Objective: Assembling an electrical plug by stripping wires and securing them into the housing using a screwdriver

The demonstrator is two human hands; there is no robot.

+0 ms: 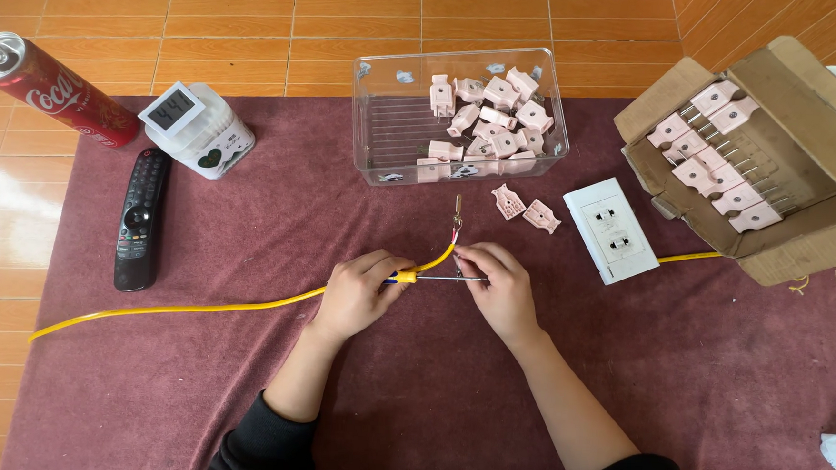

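The maroon cloth [191, 385] lay bare along its near edge and left side. A yellow cable [176, 310] ran from the left edge, its stripped end turned up toward the clear bin [371, 128]. The left hand [358, 294] had closed its grip on a screwdriver [435, 278] lying crosswise, tip rightward, where the right hand [501, 287] pinched its shaft.

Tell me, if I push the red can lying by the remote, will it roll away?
Probably. The red can lies on its side and is round, so a sideways nudge would likely roll it. Its top looks opened, so it may be light, and the cloth might slow it.
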